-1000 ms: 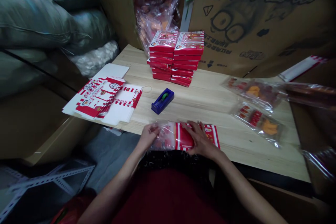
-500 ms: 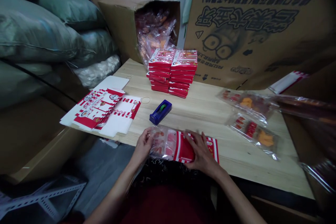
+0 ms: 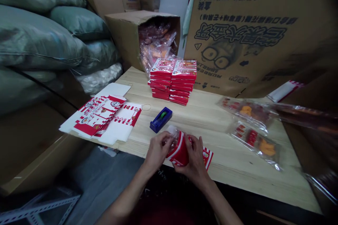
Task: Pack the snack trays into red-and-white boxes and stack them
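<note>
My left hand point(image 3: 157, 147) pinches a clear plastic packet point(image 3: 173, 132) at the left end of a red-and-white card box point(image 3: 179, 153). Most of the packet is hidden inside the box and behind my fingers. Wrapped over the box from the right, my right hand point(image 3: 194, 158) grips its sides with thumb and fingers. The box's striped flap point(image 3: 208, 157) sticks out to the right of that hand. Just beyond my left hand lies a blue tape dispenser point(image 3: 161, 119) with a green roll.
Flat printed cartons point(image 3: 102, 114) lie at the table's left. Filled red boxes point(image 3: 173, 81) are stacked at the back, before a carton point(image 3: 124, 33) of packets. Loose packets point(image 3: 255, 140) lie at right. A large carton point(image 3: 237, 52) stands behind; sacks point(image 3: 39, 38) are piled at left.
My left hand has moved right and up toward the box, and more of the packet is now inside it. The box has bulged open, tilted up in my right hand's grip.
</note>
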{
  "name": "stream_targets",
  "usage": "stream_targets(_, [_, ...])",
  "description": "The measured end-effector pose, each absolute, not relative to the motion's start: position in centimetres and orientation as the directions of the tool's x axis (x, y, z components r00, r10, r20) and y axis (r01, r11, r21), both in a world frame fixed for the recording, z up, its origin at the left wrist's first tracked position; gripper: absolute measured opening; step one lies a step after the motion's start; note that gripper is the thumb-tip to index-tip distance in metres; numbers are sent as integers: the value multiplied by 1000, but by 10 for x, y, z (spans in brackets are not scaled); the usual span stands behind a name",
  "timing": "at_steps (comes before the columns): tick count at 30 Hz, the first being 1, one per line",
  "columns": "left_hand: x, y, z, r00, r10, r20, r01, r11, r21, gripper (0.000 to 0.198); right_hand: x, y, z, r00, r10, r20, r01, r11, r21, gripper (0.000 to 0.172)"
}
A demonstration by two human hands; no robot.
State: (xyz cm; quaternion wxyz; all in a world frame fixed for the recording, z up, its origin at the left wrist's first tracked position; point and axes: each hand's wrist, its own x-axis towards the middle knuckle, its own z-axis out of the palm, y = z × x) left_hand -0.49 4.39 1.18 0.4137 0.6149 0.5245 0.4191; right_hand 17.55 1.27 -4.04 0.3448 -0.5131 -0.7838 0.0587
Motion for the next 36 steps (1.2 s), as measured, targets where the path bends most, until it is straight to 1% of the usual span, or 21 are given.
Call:
stream_targets(3, [-1,51,24,312,947,82,382,-204,901,23,181,11,-41,-176,858,483,761,430,-486,127])
stream_targets(5, [3,49,36,357,918,171,426,-323,845,23,182,10,-36,-104,863,494,755,392,-526,132])
stream_targets(6, [5,46,42,328,912,244,430,-375,821,27,182,8,-31,-49,859,510,749,369,-551,134])
stream_targets(7, [8,41,47,263,910,321,425,-408,808,38,180,7,-27,17,849,528,740,344,-578,136])
stream_targets(8, [10,37,51,179,908,379,407,-419,812,57,178,4,-22,92,831,548,730,319,-605,137])
stream_targets(9, [13,32,54,111,912,395,366,-407,837,74,175,2,-17,167,807,567,717,294,-631,139])
stream_targets(10, [14,28,56,78,929,361,298,-367,881,83,173,-1,-13,235,783,576,701,274,-659,140])
stream_targets(11, [15,26,57,105,951,289,212,-306,928,81,172,-4,-10,292,770,567,673,256,-694,141])
stream_targets(13, [15,25,58,283,949,138,65,-162,985,57,173,-10,-4,368,784,500,550,250,-797,138])
stream_targets(14, [13,27,59,378,922,87,33,-107,994,44,177,-12,-1,388,805,449,450,259,-855,130])
stream_targets(15, [12,29,60,448,892,54,25,-73,997,37,181,-14,2,395,832,389,333,265,-905,115])
stream_targets(17, [9,33,62,510,859,37,22,-56,998,31,190,-14,11,389,883,261,107,239,-965,76])
stream_targets(18, [8,35,63,515,856,41,2,-49,999,32,193,-13,15,384,902,196,18,205,-978,59])
stream_targets(20, [10,34,63,505,860,64,-80,-27,996,44,196,-10,24,378,923,70,-119,123,-985,41])
stream_targets(21, [13,32,62,485,871,75,-123,-16,992,48,195,-9,28,385,923,27,-170,99,-981,36])
stream_targets(23, [18,28,60,413,908,74,-159,-8,987,43,191,-8,32,398,917,-7,-217,87,-972,29])
stream_targets(26, [28,27,57,259,966,19,-92,5,996,27,188,-6,32,394,919,31,-179,110,-978,23])
stream_targets(28, [34,32,53,171,985,-15,-73,28,997,25,189,-2,31,382,923,42,-166,114,-980,19])
stream_targets(31, [41,43,47,88,995,-43,-122,53,991,23,192,9,29,382,924,24,-223,117,-968,10])
stream_targets(33, [40,47,44,95,994,-52,-166,67,984,23,192,15,28,382,924,3,-284,121,-951,7])
stream_targets(36, [31,45,41,230,972,-37,-339,116,934,42,190,18,26,405,914,-14,-318,127,-939,9])
